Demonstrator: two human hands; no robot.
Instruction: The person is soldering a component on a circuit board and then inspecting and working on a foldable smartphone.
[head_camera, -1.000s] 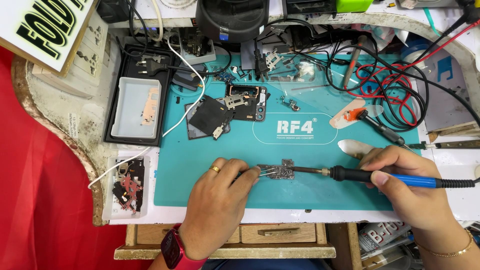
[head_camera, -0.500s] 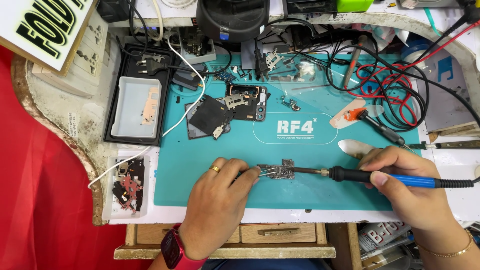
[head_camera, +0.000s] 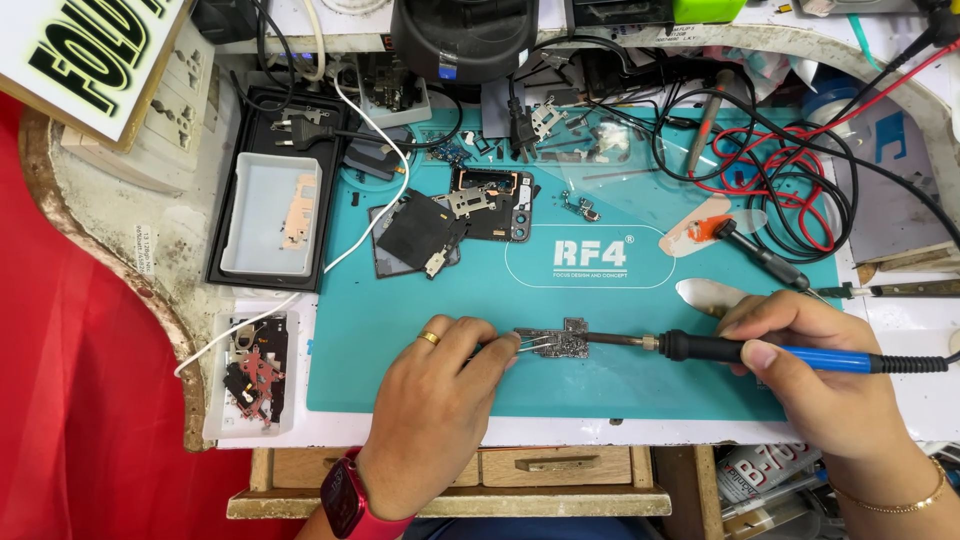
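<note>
A small grey circuit board (head_camera: 560, 341) lies on the teal work mat (head_camera: 600, 385) near its front edge. My left hand (head_camera: 435, 410), with a gold ring and a red wristwatch, grips metal tweezers (head_camera: 520, 344) whose tips rest on the board's left end. My right hand (head_camera: 825, 375) holds a soldering iron (head_camera: 760, 352) with a black and blue handle. Its metal tip lies level and touches the board's right side.
A dismantled black phone (head_camera: 450, 220) lies further back on the mat. A black tray with a white plastic box (head_camera: 275, 215) stands at the left, a small parts tray (head_camera: 255, 375) below it. Red and black cables (head_camera: 790, 190) coil at the right. A drawer (head_camera: 520, 465) sits under the bench.
</note>
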